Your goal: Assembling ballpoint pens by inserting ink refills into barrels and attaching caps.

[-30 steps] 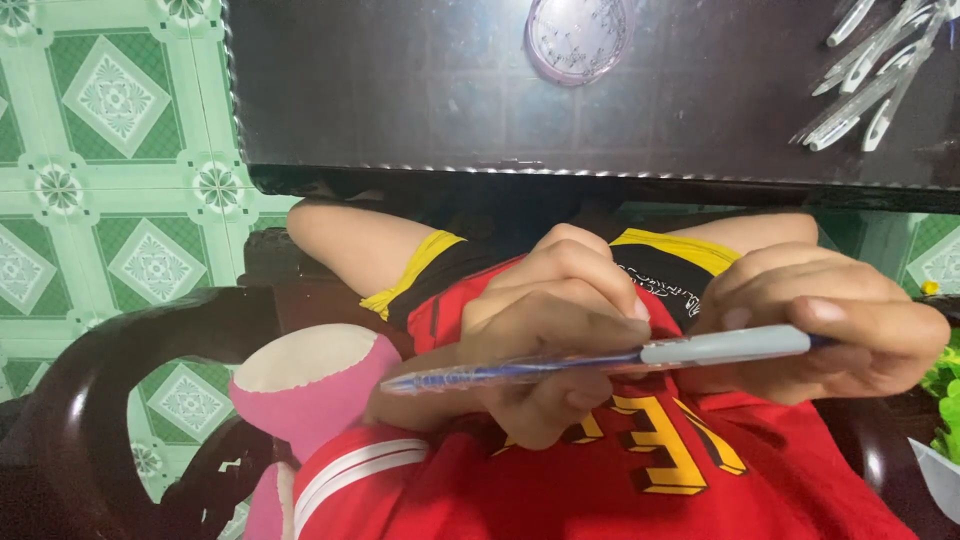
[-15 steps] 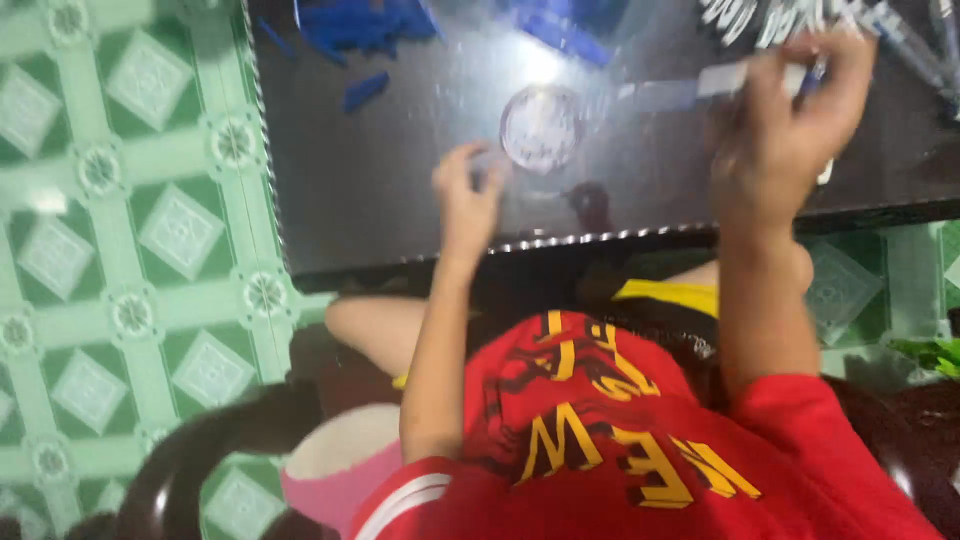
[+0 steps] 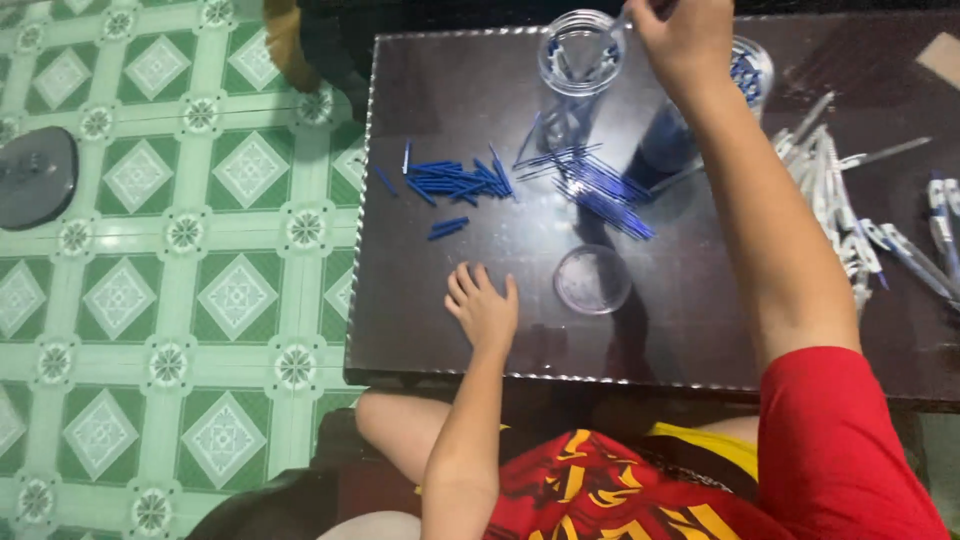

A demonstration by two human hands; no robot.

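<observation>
So, dark glossy table in front of me, green patterned floor tiles to the left. My right hand is up at the far edge btwn two clear plastic jars, fingers curled; can't tell if it grips anything. Left hand rests flat, fingers spread, beside a round clear lid. Blue pen refills lie scattered past it; white pen barrels piled at right.

Right hand: fingertips cut off by top edge; grip and anything held cannot be told. Second clear jar mostly hidden behind that forearm. Pale pen barrels run off right edge. Counter cropped at right.
</observation>
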